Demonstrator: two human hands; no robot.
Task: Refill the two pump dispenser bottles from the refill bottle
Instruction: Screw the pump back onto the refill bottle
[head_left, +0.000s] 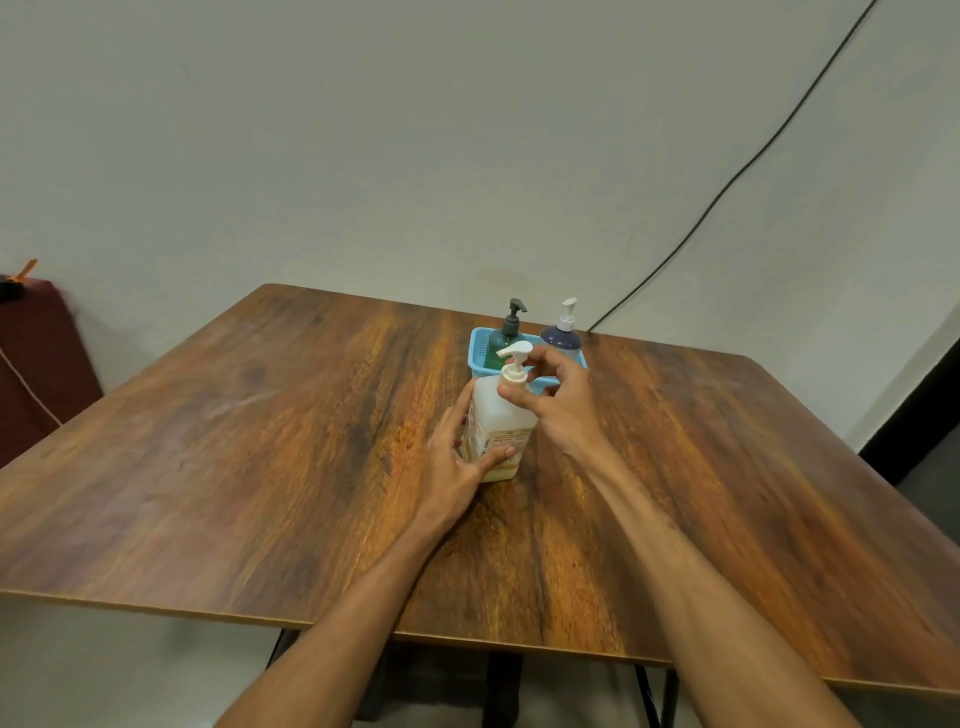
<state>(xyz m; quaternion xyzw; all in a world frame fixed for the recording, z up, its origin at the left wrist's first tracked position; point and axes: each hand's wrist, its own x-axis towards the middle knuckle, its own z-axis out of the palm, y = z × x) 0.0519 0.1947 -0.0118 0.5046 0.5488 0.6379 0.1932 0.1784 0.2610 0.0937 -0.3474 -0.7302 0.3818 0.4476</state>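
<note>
Refill bottle (501, 426) upright on table (208, 467); left hand (457, 457) grips body, right hand (556, 400) pinches pump (514, 364).

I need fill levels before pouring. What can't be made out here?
Head view only.
Green bottle and dark blue bottle: lower parts hidden by blue basket and right hand.
White bottle: label print too small, partly under left hand.

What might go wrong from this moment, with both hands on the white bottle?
1. The right hand pinches the pump collar of the white bottle; a hard twist may tip it, though the left hand grips its body.
2. The blue basket with the green bottle and the dark bottle stands just behind; the right hand may knock them.
</note>
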